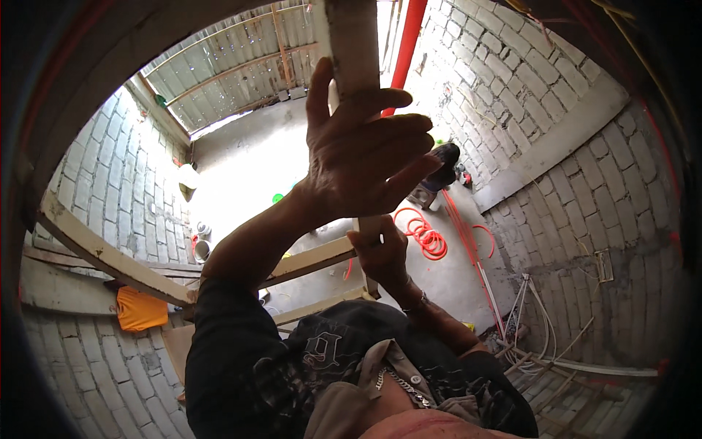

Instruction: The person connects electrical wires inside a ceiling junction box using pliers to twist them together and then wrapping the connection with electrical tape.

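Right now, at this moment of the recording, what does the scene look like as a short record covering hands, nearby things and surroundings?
Left hand: fingers spread, across a pale flat-sided beam; contact unclear
Right hand: fingers bent, lower down, near a pale crossbar; grip unclear
Floor: coiled orange-red tubing, beyond the right hand
Left side: bright orange cloth
Walls: grey brick wall at right

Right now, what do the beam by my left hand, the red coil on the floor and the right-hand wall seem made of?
Beam: wood or metal, I can't tell; pale, dull, straight-edged. Red coil: probably plastic, smooth-looking, bent into round loops. Wall: brick or block masonry, rough, mostly unplastered, joints showing.
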The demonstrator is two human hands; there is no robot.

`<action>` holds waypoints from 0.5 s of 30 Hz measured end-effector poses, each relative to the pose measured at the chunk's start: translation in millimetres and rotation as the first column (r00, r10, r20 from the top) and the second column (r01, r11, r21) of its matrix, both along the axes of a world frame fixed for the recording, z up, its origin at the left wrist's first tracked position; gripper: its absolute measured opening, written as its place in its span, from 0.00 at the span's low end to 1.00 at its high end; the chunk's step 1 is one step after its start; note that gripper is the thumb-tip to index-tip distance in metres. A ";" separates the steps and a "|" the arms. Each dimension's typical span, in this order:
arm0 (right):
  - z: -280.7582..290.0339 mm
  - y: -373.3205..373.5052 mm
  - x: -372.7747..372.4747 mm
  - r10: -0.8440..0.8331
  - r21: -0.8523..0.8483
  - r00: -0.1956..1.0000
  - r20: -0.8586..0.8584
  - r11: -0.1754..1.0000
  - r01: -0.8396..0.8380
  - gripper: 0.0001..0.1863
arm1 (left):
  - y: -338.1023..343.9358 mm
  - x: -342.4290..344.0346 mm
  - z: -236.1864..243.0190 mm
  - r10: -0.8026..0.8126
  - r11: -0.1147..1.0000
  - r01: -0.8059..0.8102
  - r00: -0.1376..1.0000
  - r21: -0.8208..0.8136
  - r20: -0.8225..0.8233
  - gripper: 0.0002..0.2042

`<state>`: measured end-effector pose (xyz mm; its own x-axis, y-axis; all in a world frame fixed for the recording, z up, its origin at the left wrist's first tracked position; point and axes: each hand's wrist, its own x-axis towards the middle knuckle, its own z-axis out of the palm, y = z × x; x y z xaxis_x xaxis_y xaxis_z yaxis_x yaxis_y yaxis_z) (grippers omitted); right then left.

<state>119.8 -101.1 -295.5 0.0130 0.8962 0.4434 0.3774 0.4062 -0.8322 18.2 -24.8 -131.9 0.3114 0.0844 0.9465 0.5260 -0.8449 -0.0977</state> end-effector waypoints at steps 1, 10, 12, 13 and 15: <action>-1.9 -0.4 0.1 0.002 -0.016 1.000 0.001 1.000 -0.002 0.25 | -0.5 0.6 0.4 -0.005 1.000 0.005 1.000 0.005 0.000 0.07; -1.4 0.4 1.7 -0.013 -0.017 1.000 -0.017 1.000 0.013 0.26 | -2.4 -0.9 1.1 -0.016 0.998 0.014 0.999 -0.055 -0.042 0.07; -0.8 0.8 2.3 -0.042 -0.006 0.998 0.037 0.999 0.042 0.26 | -2.1 0.3 1.7 0.034 0.998 -0.037 0.997 -0.043 -0.070 0.06; -0.9 1.9 2.6 -0.031 0.006 0.999 0.011 1.000 0.031 0.25 | 0.1 0.3 0.5 0.076 0.997 -0.079 0.993 -0.027 -0.096 0.05; 1.1 2.8 2.5 -0.034 -0.002 0.999 0.026 0.999 0.034 0.25 | 8.6 0.7 -1.7 0.029 1.000 -0.029 0.998 0.009 -0.062 0.05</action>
